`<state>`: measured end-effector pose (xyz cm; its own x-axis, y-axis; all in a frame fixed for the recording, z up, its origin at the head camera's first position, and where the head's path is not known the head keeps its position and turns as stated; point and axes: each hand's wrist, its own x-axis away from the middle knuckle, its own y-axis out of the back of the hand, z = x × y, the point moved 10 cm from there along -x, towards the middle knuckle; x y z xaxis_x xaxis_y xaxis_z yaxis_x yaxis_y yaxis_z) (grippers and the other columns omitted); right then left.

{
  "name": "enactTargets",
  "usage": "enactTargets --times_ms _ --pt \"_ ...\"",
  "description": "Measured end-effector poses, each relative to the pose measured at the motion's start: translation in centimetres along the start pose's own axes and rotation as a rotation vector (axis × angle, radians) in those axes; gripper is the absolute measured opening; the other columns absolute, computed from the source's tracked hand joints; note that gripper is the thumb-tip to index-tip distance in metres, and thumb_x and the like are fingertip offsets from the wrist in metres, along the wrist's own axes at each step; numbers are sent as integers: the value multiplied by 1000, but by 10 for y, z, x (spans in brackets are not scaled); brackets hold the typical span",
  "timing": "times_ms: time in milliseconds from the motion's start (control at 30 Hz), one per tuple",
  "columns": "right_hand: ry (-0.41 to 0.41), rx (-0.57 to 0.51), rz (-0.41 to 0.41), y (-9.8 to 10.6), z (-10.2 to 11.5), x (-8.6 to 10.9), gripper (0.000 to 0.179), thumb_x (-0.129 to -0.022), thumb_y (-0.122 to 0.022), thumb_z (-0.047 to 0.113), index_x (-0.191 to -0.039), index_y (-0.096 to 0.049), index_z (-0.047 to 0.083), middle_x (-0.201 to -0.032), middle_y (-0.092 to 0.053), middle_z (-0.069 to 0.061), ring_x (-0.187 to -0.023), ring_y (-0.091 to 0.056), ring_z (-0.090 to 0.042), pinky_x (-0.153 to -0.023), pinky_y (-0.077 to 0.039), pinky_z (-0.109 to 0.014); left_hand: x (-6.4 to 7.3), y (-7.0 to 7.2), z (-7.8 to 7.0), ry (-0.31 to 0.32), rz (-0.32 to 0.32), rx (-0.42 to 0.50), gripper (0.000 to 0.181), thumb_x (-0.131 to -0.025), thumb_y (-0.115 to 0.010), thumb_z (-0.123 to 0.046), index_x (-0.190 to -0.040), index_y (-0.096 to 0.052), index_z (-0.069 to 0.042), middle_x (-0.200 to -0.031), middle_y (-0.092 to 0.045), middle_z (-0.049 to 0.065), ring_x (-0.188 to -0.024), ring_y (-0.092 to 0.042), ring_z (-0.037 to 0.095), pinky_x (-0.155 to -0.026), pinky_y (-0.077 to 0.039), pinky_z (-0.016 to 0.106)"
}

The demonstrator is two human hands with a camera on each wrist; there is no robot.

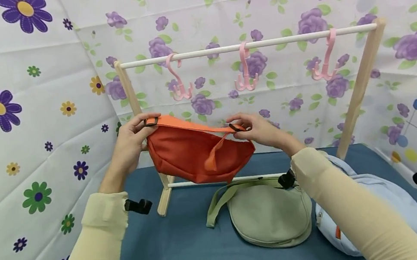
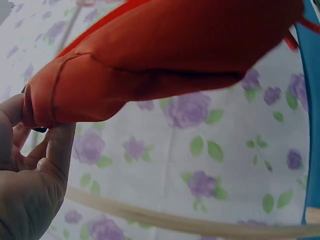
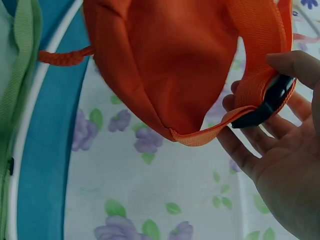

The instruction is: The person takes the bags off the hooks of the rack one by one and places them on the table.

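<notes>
An orange-red waist bag (image 1: 192, 153) hangs in the air between both hands, in front of the wooden rack. My left hand (image 1: 129, 142) pinches its left end by the black buckle on the strap. At the other end, my right hand (image 1: 257, 130) grips the orange strap (image 3: 257, 55) beside a black buckle (image 3: 265, 102). A short orange braided pull (image 3: 65, 57) dangles from the bag. Above it, three pink hooks hang on the white rail: a left hook (image 1: 180, 79), a middle hook (image 1: 245, 69) and a right hook (image 1: 326, 57).
Below the right hand a green shoulder bag (image 1: 269, 213) lies on the blue tabletop (image 1: 169, 252). Farther right is a light blue bag (image 1: 389, 203), partly behind the right sleeve. The rack's wooden posts (image 1: 360, 89) rise at each side, with flowered cloth behind.
</notes>
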<state>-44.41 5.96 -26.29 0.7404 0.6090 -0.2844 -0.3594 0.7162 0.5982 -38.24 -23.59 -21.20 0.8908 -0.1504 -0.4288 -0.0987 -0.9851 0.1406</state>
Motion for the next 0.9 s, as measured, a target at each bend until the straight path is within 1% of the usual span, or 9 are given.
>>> enactTargets --times_ms 200,367,433,500,567,700,767,867,900 --pt "4 -13 -8 -11 -9 4 42 -104 -65 16 -145 -59 12 -130 -68 -11 -117 -62 -31 -97 -53 -52 -4 -15 -13 -23 32 79 31 -105 -61 -9 -136 -68 -11 -131 -61 11 -103 -68 22 -71 -62 30" --pt "-3 -19 13 -19 -20 7 47 -103 -68 19 -147 -56 9 -132 -67 -15 -123 -59 -35 -99 -51 -54 -4 -14 -21 -62 -3 112 29 -106 -60 -6 -133 -71 -12 -127 -63 11 -99 -68 21 -68 -62 29" --pt "-34 -51 36 -24 -28 10 51 -103 -69 20 -150 -53 10 -135 -65 -15 -126 -58 -34 -101 -50 -54 -5 -12 -24 -76 -17 120 28 -106 -60 -7 -132 -71 -12 -124 -63 10 -97 -68 20 -68 -61 28" --pt "-69 -100 60 -29 -38 13 56 -103 -69 21 -154 -48 12 -139 -62 -16 -128 -58 -34 -104 -49 -56 -5 -10 -26 -85 -32 130 27 -106 -60 -8 -131 -71 -12 -123 -63 10 -97 -69 19 -69 -61 28" --pt "-108 -179 74 -34 -47 17 60 -103 -69 21 -157 -43 15 -142 -59 -17 -129 -58 -34 -108 -45 -57 -5 -6 -26 -86 -49 152 27 -106 -60 -8 -130 -72 -12 -122 -64 9 -96 -69 18 -70 -61 27" --pt "-179 -357 62 -43 -63 22 69 -100 -70 16 -160 -37 20 -145 -57 -17 -128 -61 -33 -113 -41 -58 -3 3 -24 -81 -75 228 28 -106 -60 -6 -131 -71 -10 -123 -63 10 -94 -70 16 -71 -61 25" --pt "-194 -445 53 -47 -66 23 71 -100 -70 10 -161 -35 19 -146 -55 -19 -128 -61 -34 -113 -40 -59 -1 7 -22 -76 -79 262 28 -106 -60 -6 -132 -70 -8 -123 -62 10 -92 -70 16 -70 -60 24" --pt "-193 -534 32 -51 -65 23 72 -100 -66 2 -162 -31 15 -145 -52 -22 -125 -62 -36 -109 -44 -60 2 14 -15 -62 -78 300 30 -106 -59 -6 -136 -67 -5 -124 -60 11 -87 -70 15 -66 -59 22" --pt "-191 -562 20 -51 -65 23 71 -100 -65 0 -162 -32 14 -144 -52 -23 -124 -62 -36 -107 -46 -59 3 17 -12 -55 -83 299 31 -106 -59 -6 -136 -66 -6 -124 -59 11 -83 -68 14 -63 -58 21"
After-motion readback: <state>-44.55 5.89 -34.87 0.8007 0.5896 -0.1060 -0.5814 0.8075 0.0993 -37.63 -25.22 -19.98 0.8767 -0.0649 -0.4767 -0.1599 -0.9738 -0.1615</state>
